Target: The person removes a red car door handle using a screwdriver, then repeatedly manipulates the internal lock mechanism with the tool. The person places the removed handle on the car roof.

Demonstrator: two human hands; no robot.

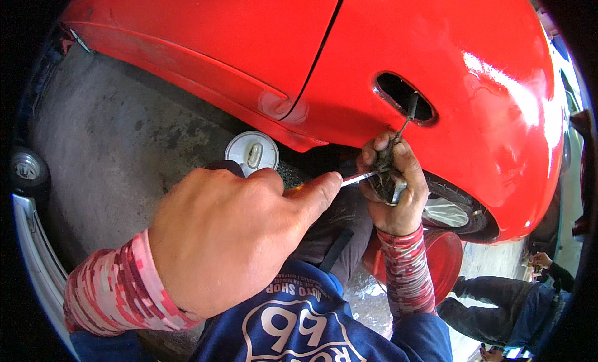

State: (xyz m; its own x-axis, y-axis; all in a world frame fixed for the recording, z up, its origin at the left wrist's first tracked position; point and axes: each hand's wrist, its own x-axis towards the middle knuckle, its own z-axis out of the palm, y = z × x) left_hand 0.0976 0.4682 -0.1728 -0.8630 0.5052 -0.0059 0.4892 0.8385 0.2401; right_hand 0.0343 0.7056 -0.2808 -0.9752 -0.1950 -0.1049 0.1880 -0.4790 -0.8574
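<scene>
My left hand (230,237) is closed around what looks like a screwdriver (356,179); its handle is mostly hidden, with a bit of orange showing. The metal shaft points right, and its end meets a small grimy dark part (385,178). My right hand (402,194) pinches that part between thumb and fingers; its exact kind is unclear. From it a thin wire (403,126) runs up to a dark connector (412,105) at an oval hole (398,93). This hole is cut in the red car body (349,100).
A wheel (451,212) sits below the red panel, beside a red bucket-like container (447,265) behind my right forearm. A round white lid or container (252,151) stands on the concrete floor (118,150). Another person (504,309) is at lower right; a silver vehicle (37,256) edges the left.
</scene>
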